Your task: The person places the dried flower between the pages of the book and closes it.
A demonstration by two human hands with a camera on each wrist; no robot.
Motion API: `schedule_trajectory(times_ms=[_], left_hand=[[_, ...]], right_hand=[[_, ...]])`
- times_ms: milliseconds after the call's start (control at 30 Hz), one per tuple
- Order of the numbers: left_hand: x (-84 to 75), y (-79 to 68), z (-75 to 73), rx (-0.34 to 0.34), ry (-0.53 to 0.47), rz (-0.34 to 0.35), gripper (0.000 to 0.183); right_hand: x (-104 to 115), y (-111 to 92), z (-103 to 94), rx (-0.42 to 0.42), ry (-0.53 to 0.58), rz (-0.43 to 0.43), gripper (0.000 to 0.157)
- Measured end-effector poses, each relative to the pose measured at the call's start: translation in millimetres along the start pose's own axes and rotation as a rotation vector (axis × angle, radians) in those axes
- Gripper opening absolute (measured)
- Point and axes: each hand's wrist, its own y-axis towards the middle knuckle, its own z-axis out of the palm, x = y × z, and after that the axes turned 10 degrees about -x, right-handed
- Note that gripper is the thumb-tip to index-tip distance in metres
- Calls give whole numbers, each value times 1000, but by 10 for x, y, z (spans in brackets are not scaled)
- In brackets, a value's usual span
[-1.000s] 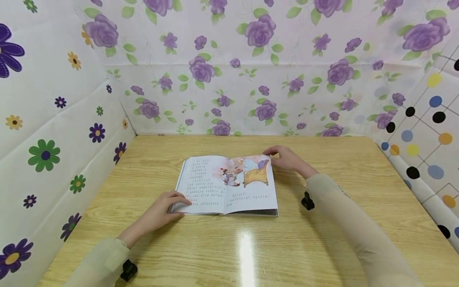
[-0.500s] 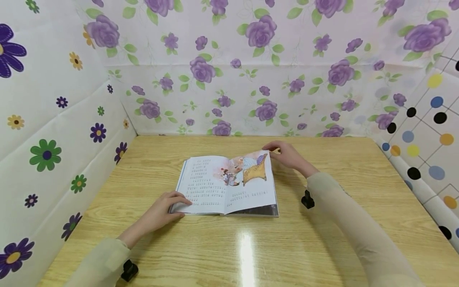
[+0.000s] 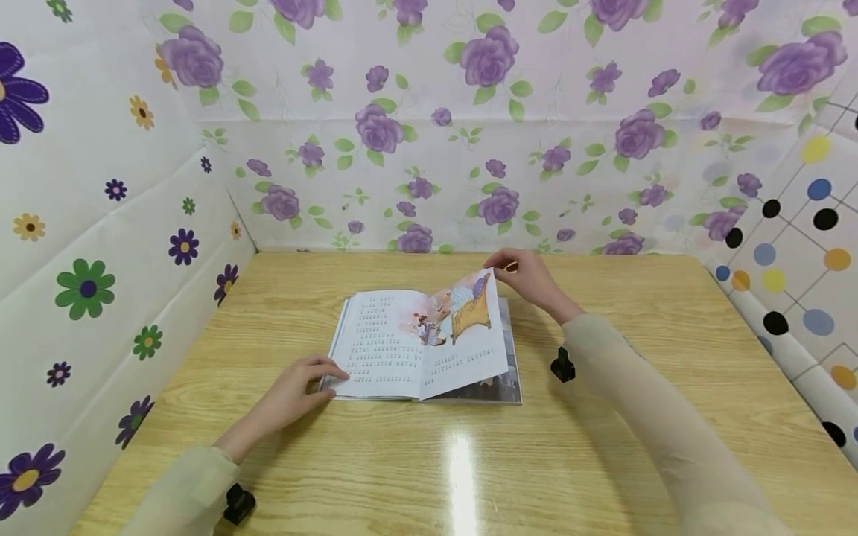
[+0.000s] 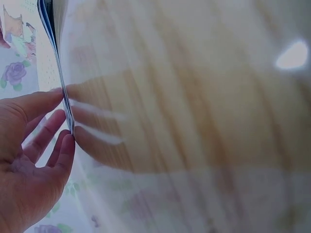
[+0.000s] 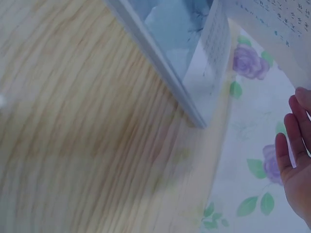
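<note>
An open picture book lies on the table, printed text on its left page and a coloured picture on its right leaf. My right hand pinches the upper outer corner of that leaf, which is lifted and curves up off the dark page below. In the right wrist view the raised leaf reaches my right hand, its other fingers loosely extended. My left hand rests at the book's lower left corner with fingers over the page edge; in the left wrist view its fingertips touch the book's edge.
The glossy wooden table reflects a bright light near the front. Floral cloth walls it at the back, with a flowered sheet on the left and a dotted one on the right. Black clips sit at both wrists.
My right hand has lifted the leaf's corner up and slightly left, uncovering more of the dark page beneath. My left hand has drawn back slightly leftward at the lower left corner.
</note>
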Motion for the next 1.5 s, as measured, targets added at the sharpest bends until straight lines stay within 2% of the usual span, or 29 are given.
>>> schedule_trajectory(times_ms=[233,500,767,1067,1500], left_hand=[[38,14,-6,2,-14,-74,23],[50,45,-35,15,-34,-87,24],[84,66,-29,28,-54,-97,29],[113,40,-53,44,-64,-99,30],[123,68,-64,59,-85,-97,30]], right_hand=[[120,104,89,-34,27,-24,12],[320,255,202,-42,92,-52,10],[600,461,378,3,148,-71,10],[874,623,638,52,141,-100,10],[1080,840,978,215,155,-128,8]])
